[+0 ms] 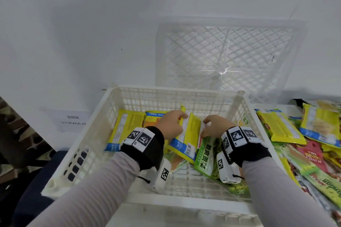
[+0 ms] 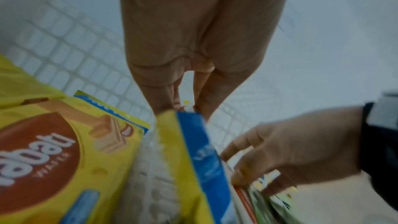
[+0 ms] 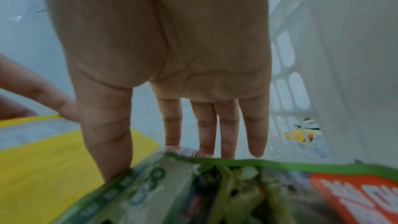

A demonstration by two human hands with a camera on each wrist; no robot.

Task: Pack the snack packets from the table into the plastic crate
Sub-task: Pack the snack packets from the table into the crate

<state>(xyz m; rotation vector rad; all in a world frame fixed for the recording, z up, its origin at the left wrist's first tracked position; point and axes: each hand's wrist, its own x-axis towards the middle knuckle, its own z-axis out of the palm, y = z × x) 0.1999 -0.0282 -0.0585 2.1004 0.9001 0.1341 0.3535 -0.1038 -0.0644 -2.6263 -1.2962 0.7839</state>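
From the head view, the left hand point(image 1: 170, 125) pinches a yellow wafer packet point(image 1: 186, 134) inside the white crate point(image 1: 88, 145), long axis running 12 to 6. At 3 o'clock, the right hand point(image 1: 215, 126) grips a green packet point(image 1: 204, 155). The left wrist view shows the fingers point(image 2: 163, 94) closed on the yellow packet's top edge. In the right wrist view, the thumb presses the green packet, fingers straight behind it.

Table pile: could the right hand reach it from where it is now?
Probably yes. The right hand is inside the crate, gripping the green packet. The pile lies just beyond the right wall, over the open rim.

Paper sign point(image 1: 73, 120) (reads "STORAGE A…") on white wall point(image 1: 73, 24).
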